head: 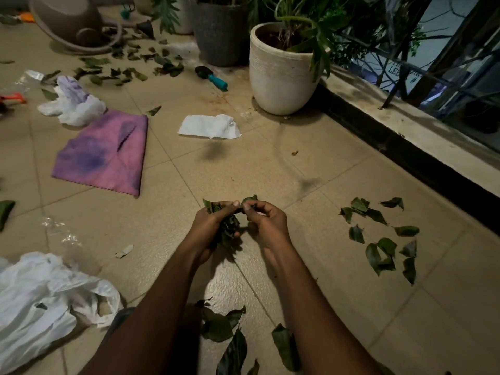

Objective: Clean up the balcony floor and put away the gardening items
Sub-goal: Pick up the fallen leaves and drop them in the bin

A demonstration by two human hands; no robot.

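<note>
**Desk:** What can't you make out from your end?

**Operator:** Quite a bit. My left hand (pixel 212 226) is curled round a bunch of leaves (pixel 229 235), and the bunch covers the palm, so I can't count them. The orange tool (pixel 12 98) at the left edge is cut off by the frame, and I can't tell what it is. The brown tub (pixel 67 20) lying on its side at the top left is cropped too. The lettering (pixel 403 70) beyond the railing is too blurred to read.

**Desk:** And the other hand?

**Operator:** My right hand (pixel 266 220) pinches one leaf (pixel 249 198) between thumb and forefinger. It sits right against the left fingertips, and both are above the floor (pixel 297 163).

**Desk:** How do the leaves look?

**Operator:** Dark green, limp and creased. A loose scatter (pixel 378 239) lies on the tiles to my right, near the raised ledge (pixel 422 131). Another clump (pixel 221 326) sits between my forearms, partly cut off at the bottom. More lie far off beside the trowel (pixel 213 77) with its teal handle.

**Desk:** Anything else?

**Operator:** There's a crumpled white plastic bag (pixel 40 301) at my lower left. A purple cloth (pixel 105 155) lies flat ahead. A white paper towel (pixel 209 127) sits between that cloth and the cream pot (pixel 281 74).
</note>
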